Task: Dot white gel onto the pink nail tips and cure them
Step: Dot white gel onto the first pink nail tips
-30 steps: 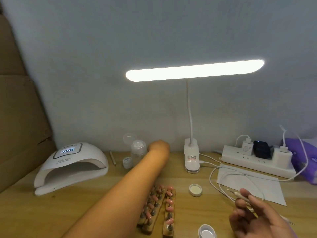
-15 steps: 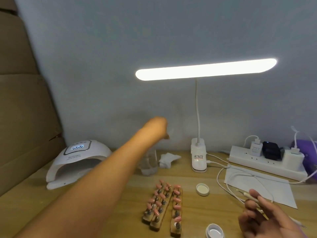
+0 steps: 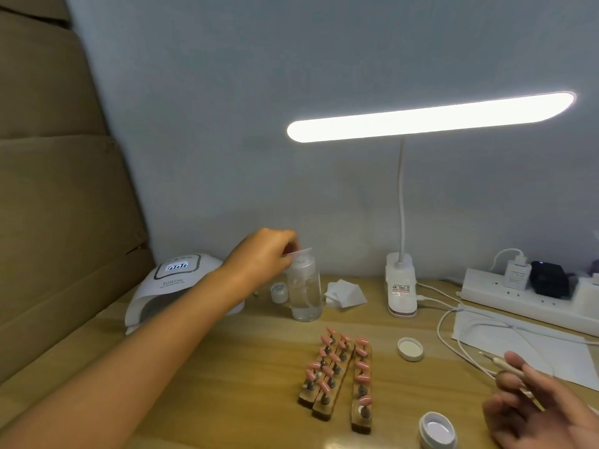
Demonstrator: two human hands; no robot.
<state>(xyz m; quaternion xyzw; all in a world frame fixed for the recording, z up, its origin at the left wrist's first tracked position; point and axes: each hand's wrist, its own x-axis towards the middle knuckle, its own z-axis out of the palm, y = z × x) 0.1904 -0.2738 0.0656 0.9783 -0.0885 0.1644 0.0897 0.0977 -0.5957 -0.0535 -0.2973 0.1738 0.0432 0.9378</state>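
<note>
Several pink nail tips (image 3: pixel 361 366) stand on three wooden holder strips (image 3: pixel 360 416) in the middle of the wooden desk. An open white gel jar (image 3: pixel 437 428) sits at the front right, its lid (image 3: pixel 410 348) lying further back. My right hand (image 3: pixel 538 406) holds a thin dotting pen (image 3: pixel 505 367) at the lower right. My left hand (image 3: pixel 265 254) reaches to the back and pinches the flip cap of a clear pump bottle (image 3: pixel 305 293). The white curing lamp (image 3: pixel 175 280) stands at the back left with its display lit.
A small white jar (image 3: pixel 279 292) and a stack of white wipes (image 3: pixel 345 293) flank the bottle. A lit clip desk lamp (image 3: pixel 400 286) stands behind. A power strip (image 3: pixel 518 298) with chargers, cables and a white paper sheet (image 3: pixel 531 345) fill the right. Cardboard (image 3: pixel 58 189) leans at left.
My left hand has come down from above onto the bottle's cap. The camera view has shifted left and down. My right hand keeps the pen in place.
</note>
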